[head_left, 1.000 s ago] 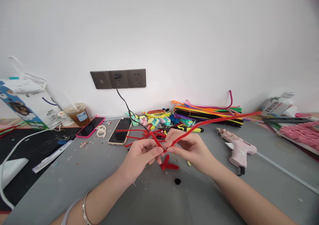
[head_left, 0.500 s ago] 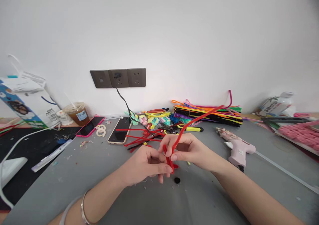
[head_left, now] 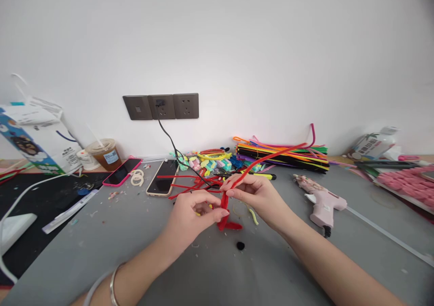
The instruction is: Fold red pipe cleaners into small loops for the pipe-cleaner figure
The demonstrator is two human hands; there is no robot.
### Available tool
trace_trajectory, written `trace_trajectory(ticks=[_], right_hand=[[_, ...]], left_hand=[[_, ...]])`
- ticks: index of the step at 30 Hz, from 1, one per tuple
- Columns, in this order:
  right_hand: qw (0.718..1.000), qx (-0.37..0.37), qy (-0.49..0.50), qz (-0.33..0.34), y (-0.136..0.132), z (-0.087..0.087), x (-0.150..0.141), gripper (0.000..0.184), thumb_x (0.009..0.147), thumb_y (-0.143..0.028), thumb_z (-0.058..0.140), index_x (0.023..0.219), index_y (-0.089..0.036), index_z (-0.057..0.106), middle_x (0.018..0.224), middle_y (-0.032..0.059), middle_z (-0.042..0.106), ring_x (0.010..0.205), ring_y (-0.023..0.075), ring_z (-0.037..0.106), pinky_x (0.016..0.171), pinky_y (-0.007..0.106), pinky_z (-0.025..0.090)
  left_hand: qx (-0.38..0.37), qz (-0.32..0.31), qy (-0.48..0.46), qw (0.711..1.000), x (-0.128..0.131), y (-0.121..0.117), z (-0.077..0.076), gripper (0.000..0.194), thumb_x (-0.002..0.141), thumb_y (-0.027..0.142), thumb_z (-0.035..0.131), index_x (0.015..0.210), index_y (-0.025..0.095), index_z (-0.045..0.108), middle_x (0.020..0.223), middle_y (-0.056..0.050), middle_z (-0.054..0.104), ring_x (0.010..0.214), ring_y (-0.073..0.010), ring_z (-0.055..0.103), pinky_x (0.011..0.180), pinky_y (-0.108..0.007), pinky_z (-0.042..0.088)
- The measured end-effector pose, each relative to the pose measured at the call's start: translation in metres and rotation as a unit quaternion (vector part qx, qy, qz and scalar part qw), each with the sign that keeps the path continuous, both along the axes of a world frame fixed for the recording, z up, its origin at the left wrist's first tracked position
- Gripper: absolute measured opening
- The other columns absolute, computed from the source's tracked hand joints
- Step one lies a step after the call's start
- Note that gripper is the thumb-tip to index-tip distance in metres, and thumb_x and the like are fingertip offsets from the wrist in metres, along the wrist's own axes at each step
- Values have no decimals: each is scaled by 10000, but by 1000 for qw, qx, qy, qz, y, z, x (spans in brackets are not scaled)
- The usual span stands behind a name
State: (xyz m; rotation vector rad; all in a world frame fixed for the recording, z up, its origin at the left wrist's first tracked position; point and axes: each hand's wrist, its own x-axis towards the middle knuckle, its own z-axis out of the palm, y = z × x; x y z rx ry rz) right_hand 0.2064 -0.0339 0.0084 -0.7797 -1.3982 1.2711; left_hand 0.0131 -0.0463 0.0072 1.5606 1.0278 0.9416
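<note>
Between my hands is a red pipe cleaner (head_left: 264, 160), folded into a narrow bundle at its lower end. My left hand (head_left: 196, 215) pinches the folded part between thumb and fingers. Just above, my right hand (head_left: 252, 193) grips the bundle's top, and the long free length rises to the upper right. Below my fingers, a short red piece (head_left: 233, 226) shows near the table; whether it joins the held bundle I cannot tell. A small black pompom-like ball (head_left: 240, 246) lies in front, and a short pale yellow-green piece (head_left: 253, 217) sits under my right hand.
Behind my hands lie loose red pipe cleaners (head_left: 185, 186), a phone (head_left: 162, 179) and a thick multicoloured pipe cleaner bundle (head_left: 281, 157). A pink glue gun (head_left: 325, 204) rests at right. At left stand a drink cup (head_left: 106, 154) and a pink-edged phone (head_left: 122, 172).
My right hand has moved slightly up and left along the red bundle. My left hand has risen a little, and the folded part now stands more upright with its lower end uncovered.
</note>
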Motion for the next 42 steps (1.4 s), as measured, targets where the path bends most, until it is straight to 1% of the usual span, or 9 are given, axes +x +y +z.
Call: trace_trajectory(ticks=[4,10,15,21,25,33,36,39,42], right_hand=[[999,36,-10,-23,-2,-2,-5,97,766,-310,824,794,-226,785,840,43,776,786,188,696,716,311,583],[998,50,-9,-46,-5,-3,-8,79,764,-286,819,761,-222,772,839,42,773,794,190,703,686,287,590],[994,74,-26,-70,-5,-5,-8,53,764,-265,817,773,-229,779,822,35,768,791,195,708,701,294,591],[996,38,-36,-70,-6,-2,-9,103,747,-300,832,792,-223,778,799,33,772,748,193,713,680,285,585],[997,6,-43,-72,-7,-2,-8,160,814,-364,774,844,-207,769,857,63,796,810,215,742,721,306,592],[997,-71,11,-25,-5,-3,-5,302,811,-432,780,959,-185,689,977,106,800,863,226,761,787,348,600],[996,-81,25,-19,-5,-3,-5,299,812,-415,788,949,-188,651,953,101,806,845,218,762,793,346,594],[997,-79,20,-18,-6,-3,-5,290,814,-406,788,943,-182,657,931,101,808,872,233,763,797,348,591],[997,-75,20,-13,-6,-1,-5,266,802,-394,800,905,-182,677,907,87,809,867,234,765,818,355,585]], left_hand=[[138,45,48,988,-1,-1,-7,134,707,271,813,742,166,736,723,-21,670,542,-103,576,541,-219,452],[281,37,78,956,-4,2,-16,78,854,197,702,789,174,737,765,-31,702,540,-99,595,507,-203,453],[367,39,119,922,-5,4,-19,113,909,158,641,832,175,723,782,-30,703,654,-124,651,609,-218,490],[387,35,147,909,-6,3,-16,139,908,118,622,807,170,703,772,-22,698,648,-121,656,602,-214,479],[389,38,155,907,-6,2,-14,158,901,109,611,777,171,687,748,-17,688,627,-120,647,605,-218,479],[334,39,157,929,-2,0,-11,189,880,133,579,701,185,614,698,-2,607,582,-112,585,571,-219,450],[316,43,165,933,-1,1,-9,121,861,127,569,774,182,633,753,-15,633,591,-114,604,587,-223,465],[313,47,155,936,-1,0,-9,49,854,183,646,892,185,677,865,-36,707,592,-114,644,625,-230,504],[301,45,166,938,-2,-2,-12,88,841,229,709,924,202,708,816,-22,753,600,-138,683,638,-238,522]])
